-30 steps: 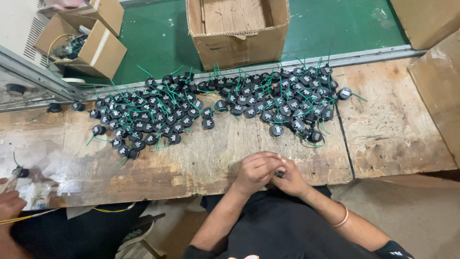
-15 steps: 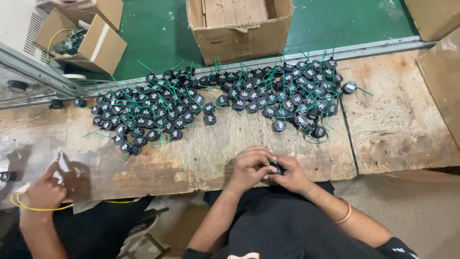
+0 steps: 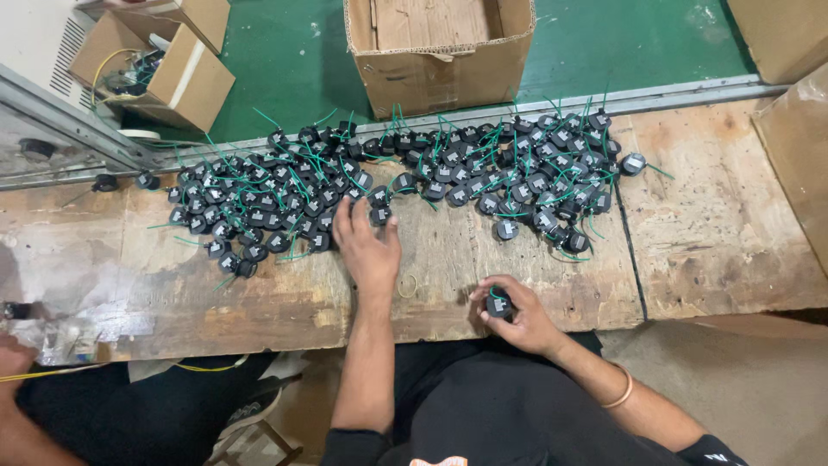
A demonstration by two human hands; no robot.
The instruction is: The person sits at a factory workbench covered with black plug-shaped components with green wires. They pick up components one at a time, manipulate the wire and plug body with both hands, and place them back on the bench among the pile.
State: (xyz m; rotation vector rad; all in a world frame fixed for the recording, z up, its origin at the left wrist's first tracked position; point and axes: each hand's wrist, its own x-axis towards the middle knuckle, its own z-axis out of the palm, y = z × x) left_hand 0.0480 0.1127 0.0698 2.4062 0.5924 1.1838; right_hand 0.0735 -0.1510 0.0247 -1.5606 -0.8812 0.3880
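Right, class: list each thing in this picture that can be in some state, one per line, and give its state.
Left hand: stretched out, fingers on a black part at the pile's edge.
Right hand: closed round one black part.
Pile of black parts with green wires: loose, spread across the wooden bench.
Big cardboard box: open, flaps up.
Small cardboard boxes: open.
Rubber band: lying flat on the bench.

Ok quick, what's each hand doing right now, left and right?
Left hand: open, fingers spread on the pile of black parts.
Right hand: closed around one black part.
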